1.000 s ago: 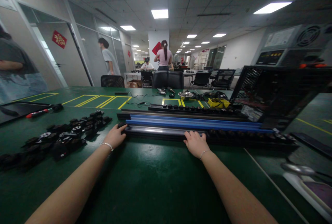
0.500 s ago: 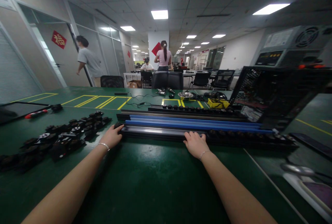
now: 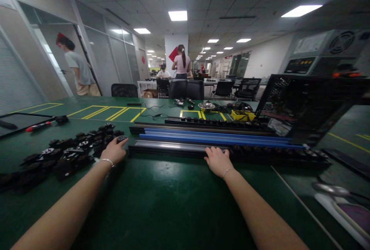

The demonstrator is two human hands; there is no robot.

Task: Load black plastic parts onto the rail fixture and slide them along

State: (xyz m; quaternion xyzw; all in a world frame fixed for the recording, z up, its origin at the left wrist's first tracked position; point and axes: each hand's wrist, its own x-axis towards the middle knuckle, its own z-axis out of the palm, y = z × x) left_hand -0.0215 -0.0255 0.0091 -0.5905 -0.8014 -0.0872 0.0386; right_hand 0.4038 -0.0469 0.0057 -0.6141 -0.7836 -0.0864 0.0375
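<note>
In the head view my left hand (image 3: 114, 152) is closed round a small black part (image 3: 121, 139), which looks like a round socket module. It is at the right edge of a pile of similar black parts (image 3: 78, 147), off the rail's left end. My right hand (image 3: 218, 159) grips the front black rail (image 3: 170, 146), fingers bent over its top; its thumb is hidden. This rail has a shiny silver inner face. To the right of that hand, a row of dark modules (image 3: 260, 150) sits in the rail. A blue rail (image 3: 214, 137) lies just behind.
More rails with modules (image 3: 214, 122) lie further back. An open computer case (image 3: 312, 107) stands at the right, a yellow box (image 3: 243, 115) and a metal bowl (image 3: 206, 106) beyond. A red-handled tool (image 3: 39, 126) lies at left. A person (image 3: 79, 68) is by the door.
My left hand has moved left from the rail's end toward the pile, with the black part in it. My right hand stays put. The person at left has moved further left.
</note>
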